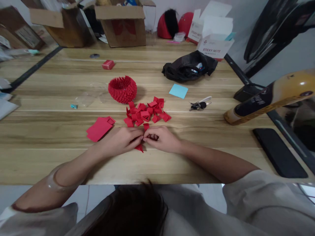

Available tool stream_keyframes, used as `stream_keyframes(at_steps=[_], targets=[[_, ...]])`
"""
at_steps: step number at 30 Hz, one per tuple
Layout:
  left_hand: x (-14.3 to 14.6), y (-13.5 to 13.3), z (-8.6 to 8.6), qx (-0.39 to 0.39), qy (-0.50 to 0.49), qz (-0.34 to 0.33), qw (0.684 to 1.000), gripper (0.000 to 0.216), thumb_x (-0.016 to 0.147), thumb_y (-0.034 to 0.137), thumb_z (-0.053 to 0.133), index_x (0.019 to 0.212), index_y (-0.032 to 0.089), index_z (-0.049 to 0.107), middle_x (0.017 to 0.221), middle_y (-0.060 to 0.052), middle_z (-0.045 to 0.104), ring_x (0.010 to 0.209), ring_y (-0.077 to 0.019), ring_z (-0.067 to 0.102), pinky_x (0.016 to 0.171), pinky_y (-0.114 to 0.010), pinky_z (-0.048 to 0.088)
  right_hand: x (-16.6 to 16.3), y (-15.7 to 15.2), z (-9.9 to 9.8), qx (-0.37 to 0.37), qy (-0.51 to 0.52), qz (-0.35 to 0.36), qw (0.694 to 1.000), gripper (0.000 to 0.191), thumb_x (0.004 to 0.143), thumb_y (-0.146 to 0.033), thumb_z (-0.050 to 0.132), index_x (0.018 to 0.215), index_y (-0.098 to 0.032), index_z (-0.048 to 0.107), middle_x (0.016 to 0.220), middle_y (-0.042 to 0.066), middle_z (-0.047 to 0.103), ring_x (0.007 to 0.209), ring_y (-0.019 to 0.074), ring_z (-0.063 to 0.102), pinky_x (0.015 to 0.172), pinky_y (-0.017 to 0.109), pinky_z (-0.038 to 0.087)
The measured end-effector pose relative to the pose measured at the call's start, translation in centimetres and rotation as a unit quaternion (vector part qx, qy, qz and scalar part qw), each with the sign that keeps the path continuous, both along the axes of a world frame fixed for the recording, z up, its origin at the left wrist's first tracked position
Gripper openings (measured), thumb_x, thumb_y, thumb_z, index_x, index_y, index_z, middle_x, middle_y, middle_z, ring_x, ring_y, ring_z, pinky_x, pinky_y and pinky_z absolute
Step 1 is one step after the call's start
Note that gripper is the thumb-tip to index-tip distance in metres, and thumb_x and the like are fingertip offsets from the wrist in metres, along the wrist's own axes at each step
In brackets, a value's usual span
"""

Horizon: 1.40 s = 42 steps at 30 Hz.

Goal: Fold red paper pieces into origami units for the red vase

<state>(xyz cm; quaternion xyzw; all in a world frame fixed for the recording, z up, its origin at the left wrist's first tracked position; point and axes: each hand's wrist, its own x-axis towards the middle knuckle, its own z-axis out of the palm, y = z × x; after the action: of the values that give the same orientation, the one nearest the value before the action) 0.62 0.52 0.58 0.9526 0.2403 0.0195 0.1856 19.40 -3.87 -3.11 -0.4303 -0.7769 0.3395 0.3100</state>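
Observation:
My left hand (pixel 126 139) and my right hand (pixel 161 139) meet near the table's front, fingertips pinched together and touching. Between them is a small red paper piece (pixel 139 148), whose corner shows below my left fingers; most of it is hidden by the fingers. Another bit of red paper (pixel 146 126) shows just beyond the fingertips. Behind my hands lies a loose pile of small folded red paper pieces (pixel 145 113). To the left of them is a stack of flat red paper slips (pixel 99 128). A round red bowl of interlocked folded paper (pixel 122 90) stands behind the pile.
Farther back are a red block (pixel 108 64), a black plastic bag (pixel 189 67), a blue sticky note (pixel 178 91) and keys (pixel 199 105). On the right are a yellow bottle (pixel 268 98) and a black phone (pixel 279 152). Cardboard boxes (pixel 120 29) line the back.

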Motion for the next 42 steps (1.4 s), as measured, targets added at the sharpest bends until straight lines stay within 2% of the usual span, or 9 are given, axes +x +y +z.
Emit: stream_keyframes(at_steps=[5,8,10,14,19,26,33,42], targets=[[-0.26,0.1,0.19,0.001,0.002,-0.001,1.0,0.022,0.087,0.021,0.04,0.081,0.016,0.061,0.078,-0.004,0.065,0.063,-0.0125,0.059,0.058,-0.021,0.043,0.02,-0.03,-0.06,-0.001,0.0,0.007,1.0,0.008,0.08,-0.012,0.057,0.077,-0.015,0.063,0.066,-0.001,0.06,0.057,0.0084,0.048,0.058,0.019,0.037],[-0.63,0.17,0.47,0.007,0.019,-0.032,0.999,0.014,0.077,0.019,0.049,0.082,0.017,0.062,0.08,-0.003,0.065,0.062,-0.0136,0.058,0.055,-0.023,0.041,0.01,-0.06,0.03,0.003,0.001,0.011,1.0,0.009,0.079,-0.01,0.057,0.076,-0.015,0.064,0.066,-0.001,0.061,0.057,0.0083,0.049,0.059,0.019,0.037],[-0.8,0.19,0.64,0.021,0.044,-0.048,0.998,0.016,0.072,0.02,0.053,0.085,0.018,0.063,0.084,-0.003,0.065,0.063,-0.015,0.059,0.054,-0.024,0.04,0.0,-0.06,0.07,0.006,-0.001,0.01,1.0,0.01,0.077,-0.008,0.057,0.075,-0.015,0.064,0.066,-0.002,0.061,0.057,0.0082,0.049,0.058,0.019,0.037],[-0.79,0.19,0.68,0.029,0.071,-0.047,0.996,0.014,0.078,0.024,0.052,0.086,0.02,0.063,0.089,-0.003,0.064,0.066,-0.016,0.061,0.054,-0.024,0.04,0.01,-0.01,0.02,0.009,0.004,0.009,1.0,0.01,0.078,-0.008,0.057,0.075,-0.015,0.063,0.065,-0.001,0.06,0.056,0.0081,0.048,0.058,0.019,0.037],[-0.69,0.11,0.46,0.001,0.041,-0.044,0.998,0.014,0.082,0.024,0.05,0.085,0.019,0.063,0.089,-0.004,0.063,0.069,-0.0148,0.06,0.058,-0.022,0.042,0.02,0.0,-0.02,0.003,0.009,0.006,1.0,0.008,0.078,-0.01,0.057,0.075,-0.015,0.063,0.065,-0.001,0.06,0.058,0.0084,0.049,0.058,0.02,0.037],[-0.49,-0.12,0.52,-0.018,0.001,-0.002,1.0,0.016,0.086,0.024,0.047,0.084,0.016,0.06,0.085,-0.005,0.06,0.068,-0.0136,0.057,0.061,-0.022,0.042,0.06,-0.1,0.15,-0.021,0.041,-0.019,0.999,0.007,0.081,-0.016,0.058,0.076,-0.015,0.063,0.067,-0.001,0.061,0.058,0.0078,0.051,0.057,0.018,0.039],[-0.27,-0.14,0.81,-0.063,-0.081,0.082,0.991,0.011,0.081,0.019,0.052,0.075,0.015,0.06,0.056,0.003,0.053,0.049,-0.008,0.049,0.051,-0.018,0.036,0.03,0.01,-0.3,-0.041,0.07,-0.01,0.997,0.008,0.08,-0.023,0.062,0.08,-0.016,0.064,0.069,0.0,0.064,0.058,0.0083,0.054,0.057,0.018,0.041],[-0.12,-0.29,0.63,-0.099,-0.111,0.094,0.984,0.008,0.076,0.017,0.056,0.071,0.014,0.062,0.051,0.005,0.052,0.044,-0.0058,0.046,0.049,-0.016,0.035,0.04,0.05,-0.24,-0.016,0.041,-0.015,0.999,0.007,0.082,-0.02,0.06,0.081,-0.015,0.064,0.07,0.001,0.063,0.06,0.0088,0.053,0.058,0.019,0.04]])
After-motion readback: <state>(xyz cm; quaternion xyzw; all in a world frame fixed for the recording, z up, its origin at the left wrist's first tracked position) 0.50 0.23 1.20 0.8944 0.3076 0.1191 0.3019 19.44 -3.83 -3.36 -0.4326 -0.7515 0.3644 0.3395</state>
